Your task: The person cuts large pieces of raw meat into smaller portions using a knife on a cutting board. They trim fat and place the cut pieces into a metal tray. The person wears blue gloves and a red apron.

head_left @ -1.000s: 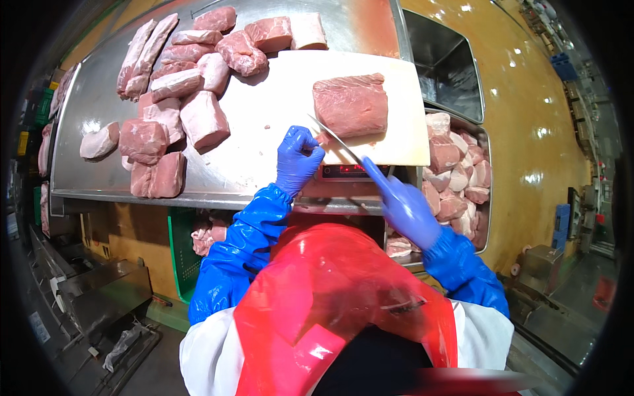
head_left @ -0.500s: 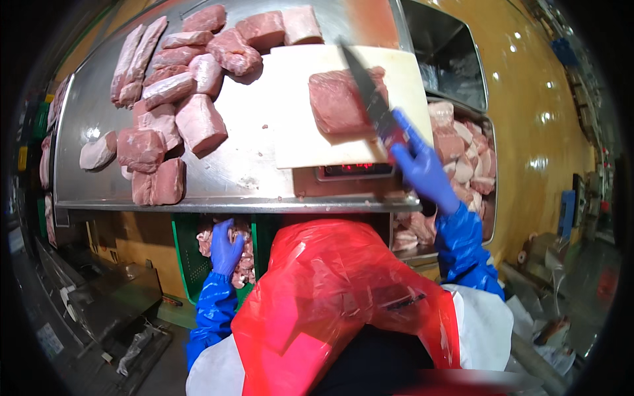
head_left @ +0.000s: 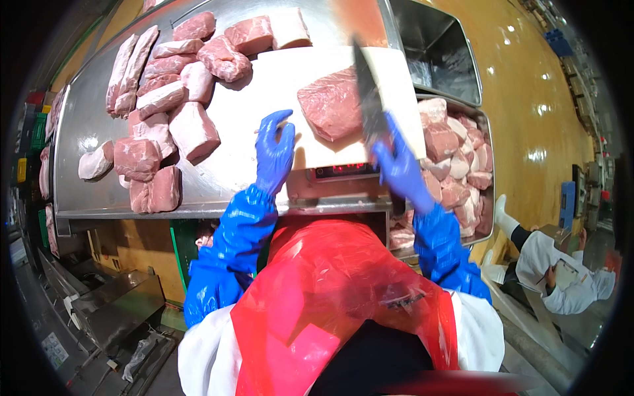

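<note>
My left hand (head_left: 275, 148), in a blue glove, is open with curved fingers apart at the left edge of the white cutting board (head_left: 271, 79), a short way from a pink slab of meat (head_left: 327, 105). My right hand (head_left: 399, 168) grips a large, motion-blurred knife (head_left: 366, 86), its blade pointing up the board along the slab's right side. Below the board is a red-lit scale display (head_left: 343, 169). Raw meat pieces (head_left: 195, 132) lie on the steel table (head_left: 86, 122) to the left.
An empty steel bin (head_left: 436, 53) is at upper right, above a bin heaped with meat (head_left: 456, 171). A green crate (head_left: 181, 251) is under the table. Another person in white (head_left: 558, 270) is at lower right, holding a board.
My left hand went down into the green crate, then came back up to the board. The knife has swung upright over the slab's right side. Another person has appeared at lower right.
</note>
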Demonstrator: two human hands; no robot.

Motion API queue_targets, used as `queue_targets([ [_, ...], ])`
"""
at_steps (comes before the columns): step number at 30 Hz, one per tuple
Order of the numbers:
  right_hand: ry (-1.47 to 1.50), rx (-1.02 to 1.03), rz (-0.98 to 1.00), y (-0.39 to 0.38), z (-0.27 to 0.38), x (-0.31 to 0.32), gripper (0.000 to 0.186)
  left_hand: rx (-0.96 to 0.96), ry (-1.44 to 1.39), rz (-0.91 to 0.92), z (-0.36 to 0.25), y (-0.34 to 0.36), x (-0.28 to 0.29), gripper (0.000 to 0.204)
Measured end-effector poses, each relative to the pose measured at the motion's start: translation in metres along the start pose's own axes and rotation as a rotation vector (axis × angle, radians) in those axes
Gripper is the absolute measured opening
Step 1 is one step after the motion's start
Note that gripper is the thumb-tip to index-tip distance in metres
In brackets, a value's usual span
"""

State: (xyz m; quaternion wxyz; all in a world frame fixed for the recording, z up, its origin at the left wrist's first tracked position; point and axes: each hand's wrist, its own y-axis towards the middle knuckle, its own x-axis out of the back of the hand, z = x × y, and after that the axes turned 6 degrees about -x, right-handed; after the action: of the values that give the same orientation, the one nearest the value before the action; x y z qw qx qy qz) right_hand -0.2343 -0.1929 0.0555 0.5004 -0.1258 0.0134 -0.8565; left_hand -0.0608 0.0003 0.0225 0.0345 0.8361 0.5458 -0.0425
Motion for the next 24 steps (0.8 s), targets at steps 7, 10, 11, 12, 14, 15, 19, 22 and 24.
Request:
queue_targets([
  [7,-0.407,0.09,0.034,0.024,0.043,-0.057,0.059,-0.737,0.619,0.066,0.007,0.023,-0.018,0.013],
  [10,-0.548,-0.023,0.196,-0.045,0.036,-0.032,0.07,-0.731,0.654,0.036,0.013,0.024,-0.014,0.011],
  [11,-0.576,-0.039,0.232,-0.068,0.035,-0.02,0.07,-0.713,0.633,0.031,0.015,0.023,-0.013,0.011],
  [12,-0.598,-0.048,0.271,-0.086,0.035,-0.006,0.071,-0.698,0.62,0.025,0.016,0.021,-0.012,0.011],
  [14,-0.669,-0.103,0.368,-0.101,0.043,0.024,0.071,-0.667,0.683,0.0,0.017,0.026,-0.001,0.009],
  [15,-0.703,-0.126,0.408,-0.107,0.048,0.038,0.071,-0.435,0.508,-0.035,0.011,0.027,0.001,0.011],
  [19,-0.485,-0.238,0.295,-0.107,0.078,0.048,0.07,-0.323,0.49,0.096,-0.03,0.018,-0.025,0.021],
  [22,0.011,-0.296,0.091,-0.062,0.086,0.0,0.07,-0.215,0.406,0.186,0.002,0.039,-0.014,0.012],
  [24,0.215,-0.158,0.054,-0.01,0.082,-0.041,0.072,0.204,0.071,0.218,-0.001,0.048,-0.003,0.015],
])
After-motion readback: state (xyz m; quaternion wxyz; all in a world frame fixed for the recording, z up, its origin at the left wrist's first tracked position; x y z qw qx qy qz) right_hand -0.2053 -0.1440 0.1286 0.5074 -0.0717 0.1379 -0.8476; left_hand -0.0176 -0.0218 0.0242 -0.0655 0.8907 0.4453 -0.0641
